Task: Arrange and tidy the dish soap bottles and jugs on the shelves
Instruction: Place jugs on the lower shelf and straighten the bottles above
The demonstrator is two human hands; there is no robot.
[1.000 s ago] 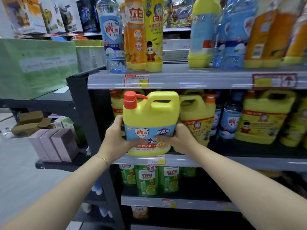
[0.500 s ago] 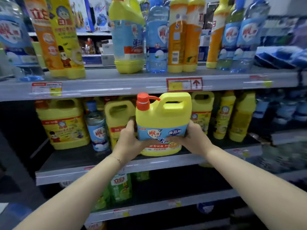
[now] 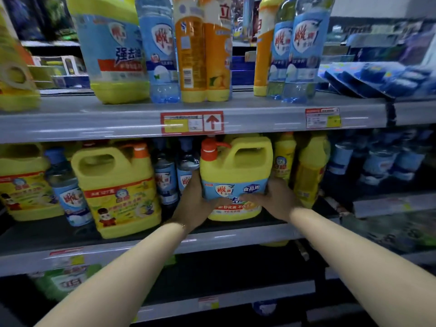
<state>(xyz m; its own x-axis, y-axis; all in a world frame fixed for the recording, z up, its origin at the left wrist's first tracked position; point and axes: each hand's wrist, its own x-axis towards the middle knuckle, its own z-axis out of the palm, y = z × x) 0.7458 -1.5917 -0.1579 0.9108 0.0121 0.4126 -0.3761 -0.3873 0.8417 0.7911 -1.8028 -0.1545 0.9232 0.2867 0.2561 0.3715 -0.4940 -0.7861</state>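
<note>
A yellow dish soap jug (image 3: 236,168) with a red pump cap and a blue label stands upright inside the middle shelf (image 3: 141,246), under the upper shelf's edge. My left hand (image 3: 195,204) grips its lower left side and my right hand (image 3: 273,199) grips its lower right side. To its left are two small clear blue bottles (image 3: 174,178) and a larger yellow jug (image 3: 118,190) with an orange cap. Tall yellow bottles (image 3: 309,171) are just to its right.
The upper shelf (image 3: 118,119) carries tall blue, orange and yellow bottles (image 3: 160,48) and blue packets (image 3: 377,79) at the right. Another yellow jug (image 3: 23,182) and a blue bottle (image 3: 68,190) sit at the far left. Green bottles (image 3: 63,282) show on the lowest shelf.
I have carried the jug to the right along the shelves and pushed it back into the middle shelf between the small blue bottles and the tall yellow bottles. Both hands keep their grip.
</note>
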